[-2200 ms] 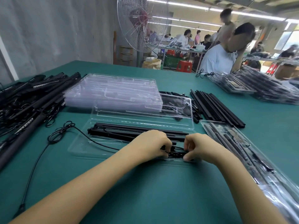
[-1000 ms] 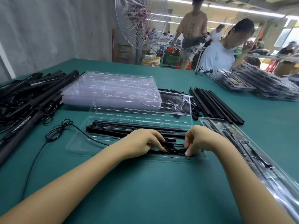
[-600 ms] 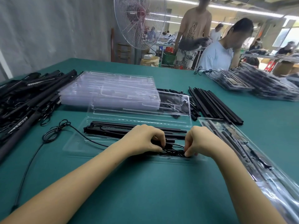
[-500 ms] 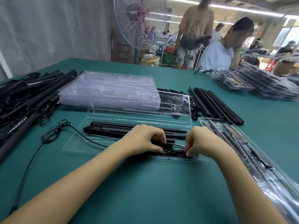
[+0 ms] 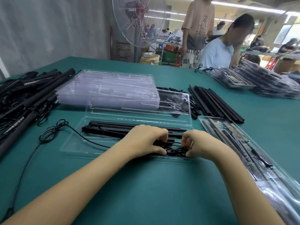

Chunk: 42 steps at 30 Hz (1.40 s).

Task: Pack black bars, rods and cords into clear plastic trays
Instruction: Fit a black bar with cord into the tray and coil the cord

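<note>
An open clear plastic tray (image 5: 76,146) lies in front of me on the green table. Black bars (image 5: 110,128) lie along its far side. My left hand (image 5: 146,140) and my right hand (image 5: 199,143) sit close together over the tray's near right part, both with curled fingers pinching a coiled black cord (image 5: 176,151). A short black piece (image 5: 163,143) shows between the hands. The cord's loose end (image 5: 52,133) runs left out of the tray and loops on the table.
A stack of clear trays (image 5: 107,88) stands behind. Black rods (image 5: 214,104) lie at the right, a heap of black bars (image 5: 24,98) at the left. Filled trays (image 5: 243,150) lie along the right edge, more packed trays (image 5: 259,82) far right. Two people and a fan (image 5: 139,21) are beyond.
Both hands have stayed over the tray's near right part, working the coiled cord with small finger movements. The standing person behind the table has come closer.
</note>
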Available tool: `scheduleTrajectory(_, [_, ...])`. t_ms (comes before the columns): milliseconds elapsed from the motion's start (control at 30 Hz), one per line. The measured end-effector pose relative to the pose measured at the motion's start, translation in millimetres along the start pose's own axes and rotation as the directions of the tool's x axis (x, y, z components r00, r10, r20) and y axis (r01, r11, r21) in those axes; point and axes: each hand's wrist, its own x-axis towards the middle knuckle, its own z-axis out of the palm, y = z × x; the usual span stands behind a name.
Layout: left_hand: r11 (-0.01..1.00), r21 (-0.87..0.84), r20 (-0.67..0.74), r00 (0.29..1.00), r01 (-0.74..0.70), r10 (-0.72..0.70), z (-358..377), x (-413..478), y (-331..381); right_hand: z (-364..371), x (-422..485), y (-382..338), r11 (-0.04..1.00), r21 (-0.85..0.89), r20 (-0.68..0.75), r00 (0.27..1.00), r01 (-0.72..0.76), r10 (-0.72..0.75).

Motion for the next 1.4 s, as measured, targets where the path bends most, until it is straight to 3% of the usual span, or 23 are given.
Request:
scheduleTrajectory(233, [1.000, 0.027, -0.028, 1.000, 0.001, -0.001, 6, 0, 6, 2, -4, -7, 0.991, -0.132, -0.071, 0.996, 0.038, -0.048])
scheduleTrajectory(633, [0.997, -0.074, -0.007, 1.000, 0.011, -0.012, 9, -3, -2, -4, -12, 9, 0.987, 0.135, -0.053, 0.995, 0.092, -0.086])
scheduleTrajectory(933, [0.997, -0.045, -0.031, 0.998, -0.059, 0.057, 11, -9, -8, 3, -5, -5, 0.999, 0.014, -0.055, 0.997, 0.051, -0.050])
scheduleTrajectory(1167, [0.994, -0.031, -0.083, 0.991, -0.109, 0.106, 12, -13, -6, 7, 1, -7, 0.999, 0.035, -0.040, 0.999, 0.003, -0.002])
scheduleTrajectory(1400, [0.996, -0.069, -0.057, 0.997, -0.057, 0.053, 9, -9, -2, 6, 2, -4, 0.996, 0.094, -0.031, 1.000, 0.007, -0.004])
